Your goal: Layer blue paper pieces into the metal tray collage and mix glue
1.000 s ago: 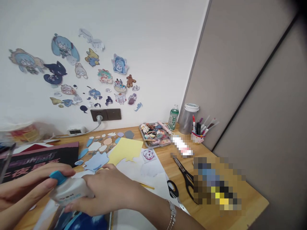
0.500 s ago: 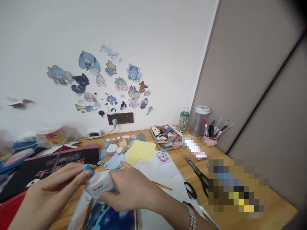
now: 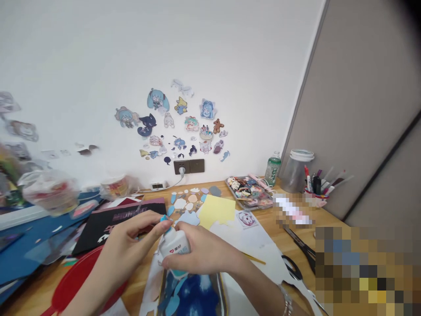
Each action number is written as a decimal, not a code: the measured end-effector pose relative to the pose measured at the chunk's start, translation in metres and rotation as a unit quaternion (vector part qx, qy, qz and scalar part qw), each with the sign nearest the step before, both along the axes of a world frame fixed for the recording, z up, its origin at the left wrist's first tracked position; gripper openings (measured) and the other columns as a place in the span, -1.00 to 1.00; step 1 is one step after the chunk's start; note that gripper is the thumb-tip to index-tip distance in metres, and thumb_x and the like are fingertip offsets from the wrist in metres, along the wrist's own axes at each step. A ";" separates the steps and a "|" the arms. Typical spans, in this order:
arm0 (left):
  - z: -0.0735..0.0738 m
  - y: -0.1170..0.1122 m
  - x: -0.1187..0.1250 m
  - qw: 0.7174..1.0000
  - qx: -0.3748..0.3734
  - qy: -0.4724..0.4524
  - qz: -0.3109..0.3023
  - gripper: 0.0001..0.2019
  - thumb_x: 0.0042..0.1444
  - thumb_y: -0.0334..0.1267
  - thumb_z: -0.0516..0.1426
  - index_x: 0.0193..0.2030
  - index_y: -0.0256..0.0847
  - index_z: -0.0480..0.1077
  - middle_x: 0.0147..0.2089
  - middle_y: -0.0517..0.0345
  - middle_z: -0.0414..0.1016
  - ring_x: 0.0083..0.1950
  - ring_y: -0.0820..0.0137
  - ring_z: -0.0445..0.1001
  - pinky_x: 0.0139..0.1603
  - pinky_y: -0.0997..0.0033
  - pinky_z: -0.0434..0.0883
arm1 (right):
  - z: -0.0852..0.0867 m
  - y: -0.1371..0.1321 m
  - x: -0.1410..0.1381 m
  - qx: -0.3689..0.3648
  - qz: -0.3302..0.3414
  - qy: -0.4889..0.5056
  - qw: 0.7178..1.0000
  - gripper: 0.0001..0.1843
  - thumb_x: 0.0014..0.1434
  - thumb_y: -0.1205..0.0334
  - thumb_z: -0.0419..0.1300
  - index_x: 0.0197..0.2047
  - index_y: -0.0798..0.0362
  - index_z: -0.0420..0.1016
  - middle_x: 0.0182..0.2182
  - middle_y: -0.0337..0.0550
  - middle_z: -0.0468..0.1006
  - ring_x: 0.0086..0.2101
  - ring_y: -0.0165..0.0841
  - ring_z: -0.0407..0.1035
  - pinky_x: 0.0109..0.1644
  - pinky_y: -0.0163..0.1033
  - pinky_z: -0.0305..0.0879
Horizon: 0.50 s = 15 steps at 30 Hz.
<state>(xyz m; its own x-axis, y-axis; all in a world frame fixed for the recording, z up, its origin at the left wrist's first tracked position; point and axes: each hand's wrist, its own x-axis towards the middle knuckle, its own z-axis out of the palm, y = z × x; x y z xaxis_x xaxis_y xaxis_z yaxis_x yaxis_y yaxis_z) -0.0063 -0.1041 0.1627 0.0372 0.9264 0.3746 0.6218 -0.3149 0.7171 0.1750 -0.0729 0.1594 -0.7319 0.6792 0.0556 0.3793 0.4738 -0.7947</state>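
My right hand [image 3: 194, 248] is wrapped round the body of a white glue bottle [image 3: 174, 242], holding it slightly tilted with its top to the left. Thumb and fingers of my left hand [image 3: 138, 232] pinch the bottle's blue cap [image 3: 164, 218]; whether the cap is loose I cannot tell. Below the bottle lies a tray with a dark blue picture [image 3: 197, 296] and pale blue cut pieces at its left side. Beyond my hands are blue paper cutouts [image 3: 187, 218] and a yellow sheet [image 3: 217, 210], with white paper [image 3: 259, 245] to the right.
Scissors [image 3: 292, 267], a box cutter [image 3: 301, 245] and a yellow pencil [image 3: 255, 258] lie on the right. A tray of cutouts [image 3: 243, 204], a green bottle [image 3: 272, 169] and a pen cup [image 3: 315, 197] stand behind. A red round object [image 3: 75, 276] and a black sheet [image 3: 98, 224] are on the left.
The view has turned left, so everything sits further right, and more of the left table shows. Both hands keep hold of the glue bottle, which now stands a little more upright.
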 end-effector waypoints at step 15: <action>0.012 -0.007 -0.001 0.993 0.051 0.059 0.085 -0.67 0.08 -0.03 0.05 -0.51 -0.25 0.36 -0.57 0.23 0.30 -0.53 0.49 0.23 -0.52 0.54 0.19 | -0.022 -0.015 -0.027 0.140 -0.145 -0.010 0.979 -0.79 0.11 0.17 0.04 -0.17 0.05 0.23 -0.48 -0.15 0.48 -0.46 -0.26 0.40 -0.48 -0.30 0.13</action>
